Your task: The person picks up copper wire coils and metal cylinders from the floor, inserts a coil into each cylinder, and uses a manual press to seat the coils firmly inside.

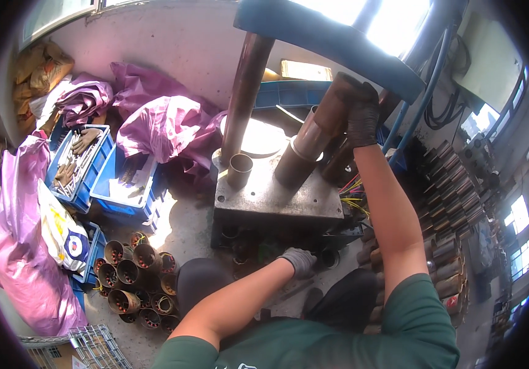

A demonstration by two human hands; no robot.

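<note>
My right hand (363, 117), in a dark, stained glove, is raised with its fingers closed around the upper end of a brown metal cylinder (331, 111). That cylinder leans in the picture above a wider dark tube (298, 165) with a pale ring at its top, standing on the press's steel block (258, 195). My left hand (301, 261), in a grey glove, is low in front of the block. Its fingers look curled; what they hold, if anything, is hidden. A short open tube (240, 171) stands upright on the block's left side.
Press columns (246, 92) rise to a blue crossbeam (332, 46). Open tubes with coloured wires (129, 270) cluster on the floor at left, near blue crates (126, 184) and purple sacks (30, 246). Stacked metal tubes (452, 197) stand at right.
</note>
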